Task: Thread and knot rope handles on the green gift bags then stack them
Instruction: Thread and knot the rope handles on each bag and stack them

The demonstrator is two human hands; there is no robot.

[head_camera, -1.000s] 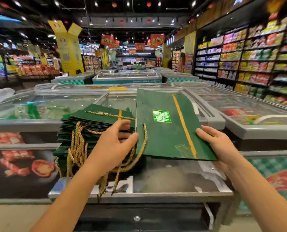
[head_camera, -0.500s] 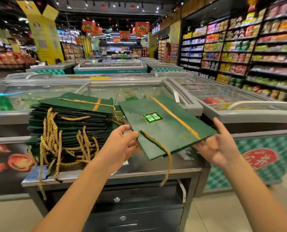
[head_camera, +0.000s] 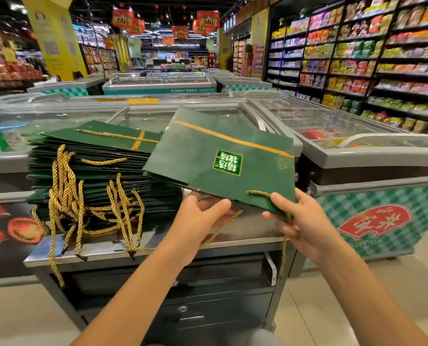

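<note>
Flat green bag (head_camera: 215, 156) held tilted above the bench (head_camera: 158, 248), just right of the stack (head_camera: 95, 171). Its long axis runs from the near-right corner up toward the far left; the logo reads upside down. Right hand (head_camera: 305, 221) pinches the near-right corner, thumb on top beside the rope (head_camera: 259, 194) stub. Left hand (head_camera: 198, 221) is under the near edge, fingers half curled; grip hidden by the bag. The rope trails below the bag and over the bench's front edge. The stack's ropes also spill over that edge. Bench right of the stack is bare.
</note>
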